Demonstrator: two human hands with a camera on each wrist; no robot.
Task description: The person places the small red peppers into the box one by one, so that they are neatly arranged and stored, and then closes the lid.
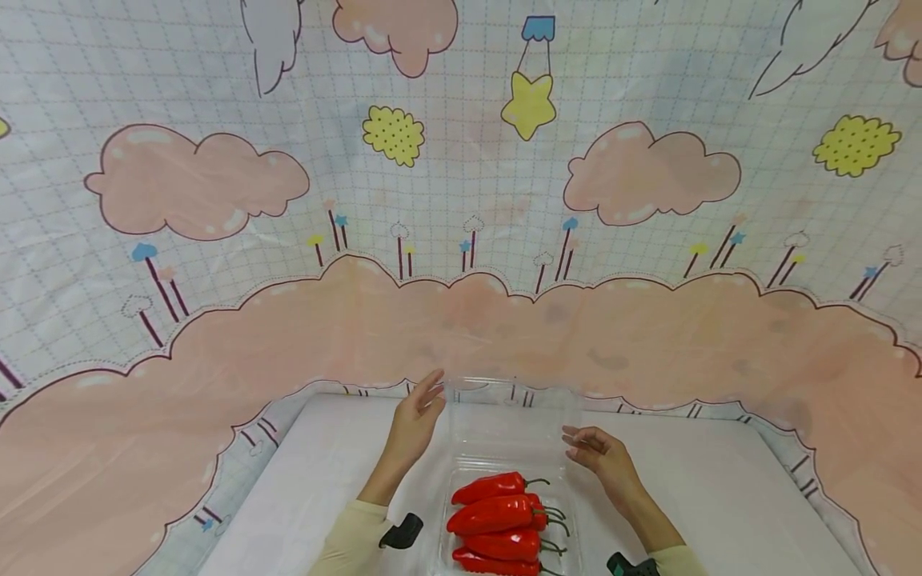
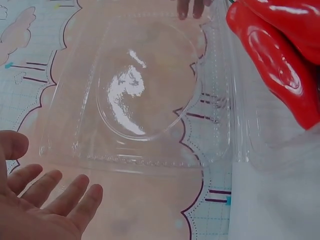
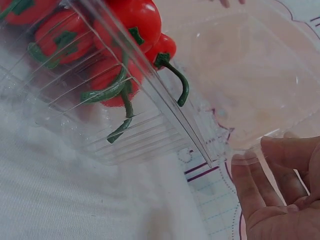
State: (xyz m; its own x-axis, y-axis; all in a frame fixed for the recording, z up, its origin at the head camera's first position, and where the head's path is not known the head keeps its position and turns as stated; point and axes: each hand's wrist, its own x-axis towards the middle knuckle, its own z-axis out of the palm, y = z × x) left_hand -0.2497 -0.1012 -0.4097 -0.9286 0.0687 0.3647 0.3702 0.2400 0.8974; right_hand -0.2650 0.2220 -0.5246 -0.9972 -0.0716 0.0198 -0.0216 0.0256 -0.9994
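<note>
A clear plastic clamshell box (image 1: 442, 520) lies on the white table with its lid (image 1: 507, 428) raised at the far side. Several red peppers (image 1: 493, 514) with green stems lie side by side in its base. My left hand (image 1: 418, 416) is at the lid's left edge, its fingers extended and loosely spread; in the left wrist view this hand (image 2: 50, 202) holds nothing. At the opposite edge, my right hand (image 1: 601, 456) has the lid's rim between thumb and fingers, as the right wrist view shows with the hand (image 3: 285, 185) close up.
A white cloth-like surface (image 1: 684, 480) covers the table around the box. Behind it hangs a patterned cloth (image 1: 461, 320) with clouds and stars. Black wrist devices (image 1: 402, 531) are worn at both sleeves.
</note>
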